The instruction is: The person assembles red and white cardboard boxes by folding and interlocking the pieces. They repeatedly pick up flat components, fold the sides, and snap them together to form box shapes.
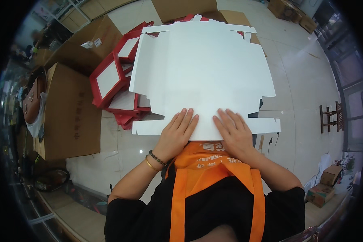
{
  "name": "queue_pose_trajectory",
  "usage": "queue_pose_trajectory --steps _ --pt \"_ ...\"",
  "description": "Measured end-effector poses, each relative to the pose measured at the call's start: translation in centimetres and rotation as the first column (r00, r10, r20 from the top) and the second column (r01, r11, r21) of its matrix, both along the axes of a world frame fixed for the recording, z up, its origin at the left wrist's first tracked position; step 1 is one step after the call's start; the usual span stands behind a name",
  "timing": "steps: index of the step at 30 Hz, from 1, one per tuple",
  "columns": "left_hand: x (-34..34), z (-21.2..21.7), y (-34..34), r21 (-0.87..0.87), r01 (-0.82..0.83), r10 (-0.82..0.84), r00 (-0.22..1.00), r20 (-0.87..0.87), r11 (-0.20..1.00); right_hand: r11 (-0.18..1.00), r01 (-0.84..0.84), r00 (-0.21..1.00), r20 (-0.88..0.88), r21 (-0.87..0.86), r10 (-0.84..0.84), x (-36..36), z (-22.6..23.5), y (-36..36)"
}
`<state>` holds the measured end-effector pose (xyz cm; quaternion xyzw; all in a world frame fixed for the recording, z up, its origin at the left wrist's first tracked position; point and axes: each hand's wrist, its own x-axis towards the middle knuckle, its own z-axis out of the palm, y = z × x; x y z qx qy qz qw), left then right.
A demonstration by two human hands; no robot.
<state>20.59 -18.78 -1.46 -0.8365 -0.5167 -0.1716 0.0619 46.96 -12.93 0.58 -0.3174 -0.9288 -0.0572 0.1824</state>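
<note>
A large white die-cut cardboard box blank (205,64) lies spread out in front of me, with narrow tabs sticking out at its corners and its left side panel tilted up a little. My left hand (178,128) rests palm down on its near edge, fingers stretched out and slightly apart. Beside it, my right hand (234,129) lies flat on the same near flap, fingers pointing away from me. Neither hand grips anything. What supports the blank is mostly hidden under it.
Red box trays with white bases (109,78) are piled left of the blank. Brown cartons (70,117) stand farther left, one with a brown handbag (33,101) beside it. A small wooden rack (331,117) and small cartons (324,187) are at the right on the tiled floor (302,80).
</note>
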Motion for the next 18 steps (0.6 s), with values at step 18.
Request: queue_pose_trajectory --steps 18 --pt "0.3 4.1 1.7 -0.407 0.157 -0.063 0.970 0.234 0.900 0.860 -0.061 0.985 0.109 -0.506 0.134 2.3 2.8 3.1"
